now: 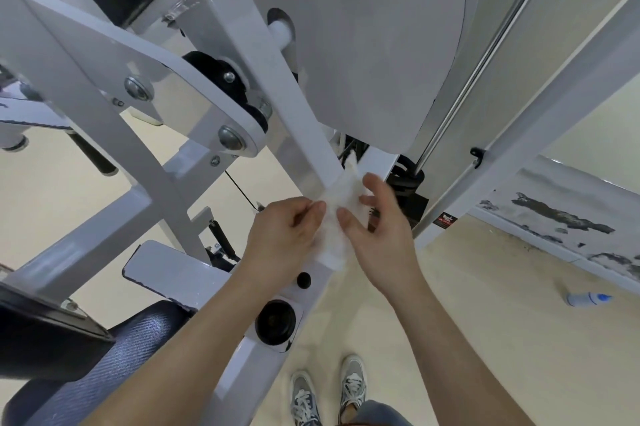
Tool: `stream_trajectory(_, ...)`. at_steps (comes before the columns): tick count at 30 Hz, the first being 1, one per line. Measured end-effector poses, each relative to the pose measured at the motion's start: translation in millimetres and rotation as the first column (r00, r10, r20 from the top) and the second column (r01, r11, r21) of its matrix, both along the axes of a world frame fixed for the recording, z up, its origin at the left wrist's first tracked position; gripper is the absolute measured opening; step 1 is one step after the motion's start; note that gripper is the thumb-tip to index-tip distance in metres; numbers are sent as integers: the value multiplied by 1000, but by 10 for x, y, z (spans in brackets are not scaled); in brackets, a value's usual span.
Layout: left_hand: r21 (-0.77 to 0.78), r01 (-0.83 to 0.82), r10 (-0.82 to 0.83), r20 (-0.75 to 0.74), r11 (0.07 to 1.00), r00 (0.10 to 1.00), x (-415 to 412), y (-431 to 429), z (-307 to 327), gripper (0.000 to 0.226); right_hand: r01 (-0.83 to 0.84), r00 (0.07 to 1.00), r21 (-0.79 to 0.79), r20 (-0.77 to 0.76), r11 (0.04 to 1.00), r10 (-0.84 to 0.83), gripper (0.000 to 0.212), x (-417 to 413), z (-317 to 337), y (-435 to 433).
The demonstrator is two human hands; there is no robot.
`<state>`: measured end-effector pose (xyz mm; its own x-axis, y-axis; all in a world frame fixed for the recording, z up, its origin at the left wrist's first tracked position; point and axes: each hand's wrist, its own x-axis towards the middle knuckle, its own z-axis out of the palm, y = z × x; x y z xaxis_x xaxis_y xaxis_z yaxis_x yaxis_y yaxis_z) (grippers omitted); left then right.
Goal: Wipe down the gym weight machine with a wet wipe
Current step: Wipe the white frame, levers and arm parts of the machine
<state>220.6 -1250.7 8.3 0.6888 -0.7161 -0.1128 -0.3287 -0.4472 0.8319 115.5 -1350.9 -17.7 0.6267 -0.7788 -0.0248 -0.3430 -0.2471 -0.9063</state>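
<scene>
A white wet wipe [341, 195] lies crumpled against a slanted white bar [287, 93] of the gym weight machine, near where the bar meets the lower frame beam [242, 356]. My left hand [284, 238] pinches the wipe's left edge with curled fingers. On the wipe's right side my right hand [377, 235] pinches it between thumb and fingers. Both forearms reach up from the bottom of the view.
A large grey shroud plate [374, 44] fills the top centre. A black padded seat [69, 373] sits at the lower left. A chrome guide rod [485, 61] and a white upright [540, 113] run diagonally on the right. A white bottle [585, 299] lies on the beige floor.
</scene>
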Motion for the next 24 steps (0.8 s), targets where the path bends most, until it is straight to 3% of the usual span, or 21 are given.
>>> stream_trajectory(2, 72, 25, -31, 85, 997, 996, 17, 15, -12, 44, -203, 964, -245, -220, 948, 149, 68, 72, -80, 2)
stream_trajectory(4, 126, 22, -45, 180, 992, 983, 51, 71, -43, 34, -241, 937, -364, -329, 900, 118, 78, 202, -103, 22)
stream_trajectory(6, 124, -4, -32, 284, 992, 958, 53, 174, -23, 26, -124, 979, -429, -201, 895, 40, 76, 418, -73, 73)
stream_trajectory(8, 91, -26, -6, 337, 996, 942, 12, 271, 61, 31, 38, 999, -514, 10, 857, -39, 66, 697, 10, 120)
stream_trajectory(10, 42, -60, 41, 357, 997, 933, -3, 322, 174, 37, 102, 993, -584, 113, 805, -44, 65, 873, 117, 117)
stream_trajectory(12, 35, -70, 51, 392, 997, 919, 43, 374, 242, 33, 57, 996, -600, 86, 798, -7, 68, 837, 50, 107)
stream_trajectory(16, 164, -2, -64, 397, 986, 916, 170, 422, 212, 29, -16, 983, -500, -165, 866, -77, 65, 337, -313, 172)
stream_trajectory(19, 231, 62, -151, 391, 971, 908, 205, 388, 118, 31, -81, 966, -434, -255, 897, -37, 68, 424, -214, 111)
stream_trajectory(21, 284, 177, -268, 323, 942, 908, 179, 371, 36, 27, -81, 990, -466, -139, 881, 17, 69, 636, 53, 105)
stream_trajectory(24, 464, 321, -446, 187, 825, 875, 53, 337, -37, 18, -96, 994, -546, -7, 832, 110, 65, 850, 318, 124)
